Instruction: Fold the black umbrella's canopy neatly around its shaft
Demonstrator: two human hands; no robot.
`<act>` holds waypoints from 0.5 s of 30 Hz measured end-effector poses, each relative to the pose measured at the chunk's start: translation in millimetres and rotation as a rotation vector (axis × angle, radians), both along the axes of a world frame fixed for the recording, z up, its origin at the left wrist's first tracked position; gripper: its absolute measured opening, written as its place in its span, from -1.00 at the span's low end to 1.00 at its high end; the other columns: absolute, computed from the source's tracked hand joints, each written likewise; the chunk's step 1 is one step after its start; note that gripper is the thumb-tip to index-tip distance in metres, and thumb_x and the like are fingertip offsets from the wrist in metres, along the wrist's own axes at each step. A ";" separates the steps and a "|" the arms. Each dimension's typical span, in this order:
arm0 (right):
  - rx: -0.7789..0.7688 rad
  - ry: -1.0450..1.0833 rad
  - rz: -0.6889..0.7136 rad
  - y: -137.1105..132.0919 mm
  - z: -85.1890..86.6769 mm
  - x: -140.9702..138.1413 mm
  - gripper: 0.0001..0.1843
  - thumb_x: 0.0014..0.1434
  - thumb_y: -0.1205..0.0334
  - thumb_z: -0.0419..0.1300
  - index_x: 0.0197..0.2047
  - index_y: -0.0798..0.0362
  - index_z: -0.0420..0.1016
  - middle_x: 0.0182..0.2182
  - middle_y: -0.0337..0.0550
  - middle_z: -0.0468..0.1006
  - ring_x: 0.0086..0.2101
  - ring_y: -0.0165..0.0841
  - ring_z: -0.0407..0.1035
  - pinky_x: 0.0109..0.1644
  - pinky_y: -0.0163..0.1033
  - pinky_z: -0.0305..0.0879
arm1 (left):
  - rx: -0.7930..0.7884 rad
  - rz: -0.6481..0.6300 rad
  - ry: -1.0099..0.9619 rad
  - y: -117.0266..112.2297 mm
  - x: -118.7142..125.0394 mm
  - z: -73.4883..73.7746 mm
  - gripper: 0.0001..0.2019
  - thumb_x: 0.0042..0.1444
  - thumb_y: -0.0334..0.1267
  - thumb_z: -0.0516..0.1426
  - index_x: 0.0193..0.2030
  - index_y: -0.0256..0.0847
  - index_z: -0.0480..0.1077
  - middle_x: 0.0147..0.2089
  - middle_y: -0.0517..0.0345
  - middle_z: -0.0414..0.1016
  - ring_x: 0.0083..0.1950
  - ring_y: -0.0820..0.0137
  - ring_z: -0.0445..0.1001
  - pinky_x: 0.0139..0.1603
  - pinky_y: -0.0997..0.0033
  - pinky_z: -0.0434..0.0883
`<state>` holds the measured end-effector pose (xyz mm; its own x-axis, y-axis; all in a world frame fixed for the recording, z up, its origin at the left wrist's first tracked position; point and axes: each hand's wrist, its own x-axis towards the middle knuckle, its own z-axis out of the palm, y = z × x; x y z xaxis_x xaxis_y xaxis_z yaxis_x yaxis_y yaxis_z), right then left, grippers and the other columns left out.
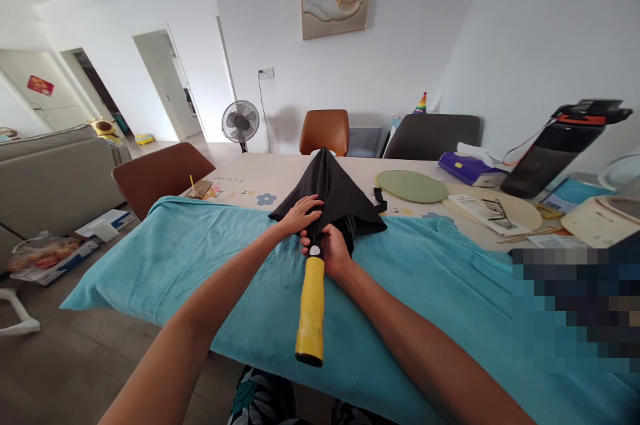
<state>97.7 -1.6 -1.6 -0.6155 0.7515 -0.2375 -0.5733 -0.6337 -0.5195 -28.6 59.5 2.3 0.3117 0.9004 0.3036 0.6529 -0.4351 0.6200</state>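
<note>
While a purple tissue box (465,168) with white tissue (475,153) protruding from its top stands beside a dark, translucent bottle (555,152), the cream tabletop (273,166) bears the legible lettering "Flower" (228,180). A black fabric umbrella (345,202) with a yellow cylindrical handle (311,305) lies centrally over the turquoise plush cloth (175,252); the left hand (300,214) rests on its canopy (323,175), fingers extended and narrowly spaced, and the right hand (336,253) is curled around it just above the handle.
</note>
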 end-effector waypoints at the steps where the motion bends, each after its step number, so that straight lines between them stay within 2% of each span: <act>1: 0.004 -0.004 0.036 -1.3 1.8 2.8 -0.77 0.00 0.19 -0.05 -0.40 0.15 0.33 -0.54 -0.09 0.37 -0.56 -0.39 0.27 -0.54 -0.32 0.29 | 0.002 0.002 -0.016 -0.2 0.5 -0.5 -0.64 0.13 -0.24 -0.01 0.07 -0.15 0.33 0.29 0.08 0.14 0.32 0.38 0.02 0.33 0.30 -0.06; 3: 0.028 0.007 0.089 -3.3 4.5 7.4 -0.77 -0.01 0.21 -0.03 -0.38 0.18 0.35 -0.50 -0.06 0.40 -0.50 -0.36 0.32 -0.48 -0.29 0.33 | 0.010 -0.002 -0.036 -0.2 1.5 -1.7 -0.63 0.13 -0.24 -0.01 0.08 -0.17 0.33 0.28 0.06 0.15 0.32 0.38 0.04 0.32 0.30 -0.04; 6: 0.069 -0.037 0.091 -4.2 5.0 8.7 -0.85 0.02 0.27 0.06 -0.40 0.19 0.36 -0.52 -0.11 0.42 -0.51 -0.42 0.33 -0.43 -0.33 0.34 | 0.031 0.003 -0.032 0.5 3.2 -5.2 -0.64 0.12 -0.22 0.01 0.07 -0.15 0.33 0.27 0.07 0.18 0.32 0.36 0.03 0.32 0.27 -0.03; 8: 0.100 -0.147 0.062 -4.0 4.7 6.1 -0.91 0.01 0.32 0.11 -0.48 0.17 0.34 -0.61 -0.20 0.37 -0.59 -0.48 0.28 -0.51 -0.40 0.29 | 0.053 0.001 -0.032 0.4 3.9 -7.4 -0.64 0.11 -0.22 0.03 0.06 -0.16 0.34 0.25 0.07 0.21 0.31 0.36 0.05 0.32 0.27 -0.03; 11: 0.174 -0.357 -0.010 -4.6 7.1 0.5 -0.86 -0.03 0.37 0.13 -0.58 0.14 0.28 -0.73 -0.26 0.31 -0.70 -0.52 0.20 -0.64 -0.43 0.16 | 0.059 -0.021 -0.107 -2.0 2.4 -7.2 -0.66 0.13 -0.21 0.01 0.04 -0.19 0.36 0.23 0.06 0.25 0.30 0.37 0.09 0.31 0.31 -0.01; 15: 0.260 -0.675 -0.128 -8.0 9.6 -3.7 -0.85 -0.11 0.43 0.14 -0.62 0.10 0.25 -0.81 -0.25 0.29 -0.77 -0.45 0.18 -0.71 -0.36 0.12 | -0.061 0.088 -0.377 -9.0 -4.2 -2.0 -0.65 0.18 -0.15 -0.05 0.04 -0.18 0.36 0.14 0.10 0.35 0.19 0.36 0.25 0.25 0.31 0.12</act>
